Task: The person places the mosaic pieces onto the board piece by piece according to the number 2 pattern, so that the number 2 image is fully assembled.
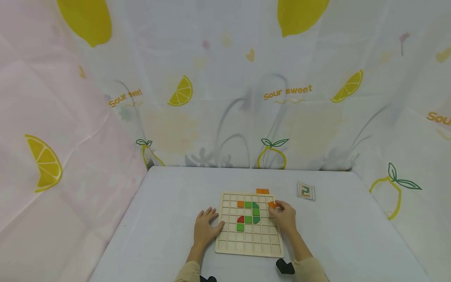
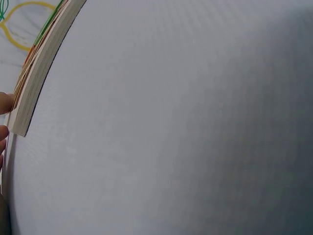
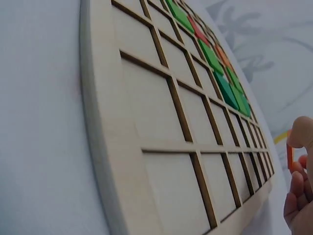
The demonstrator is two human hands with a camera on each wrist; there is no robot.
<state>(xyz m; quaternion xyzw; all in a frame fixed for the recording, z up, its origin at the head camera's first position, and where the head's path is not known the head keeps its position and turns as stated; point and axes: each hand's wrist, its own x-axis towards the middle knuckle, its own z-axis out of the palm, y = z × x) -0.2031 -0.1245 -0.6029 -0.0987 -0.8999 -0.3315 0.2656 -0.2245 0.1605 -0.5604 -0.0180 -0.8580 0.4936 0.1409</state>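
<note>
A square wooden grid board (image 1: 248, 248) lies on the table with several green tiles (image 1: 248, 219), one red tile (image 1: 241, 219) and one orange tile (image 1: 240, 204) in its cells. My right hand (image 1: 286, 217) pinches another orange tile (image 1: 271, 204) between thumb and fingers, over the board's upper right part. In the right wrist view that tile (image 3: 290, 149) shows edge-on. At the board's left edge rests my left hand (image 1: 206, 227), fingers extended and thumb on the rim. The left wrist view catches only fingertips (image 2: 6, 103) beside the board's edge (image 2: 36, 83).
Orange tiles (image 1: 262, 191) lie just behind the board's far edge. A small printed pattern card (image 1: 305, 191) lies farther right on the white table (image 1: 169, 196). A lemon-print cloth (image 1: 218, 125) hangs behind and at both sides.
</note>
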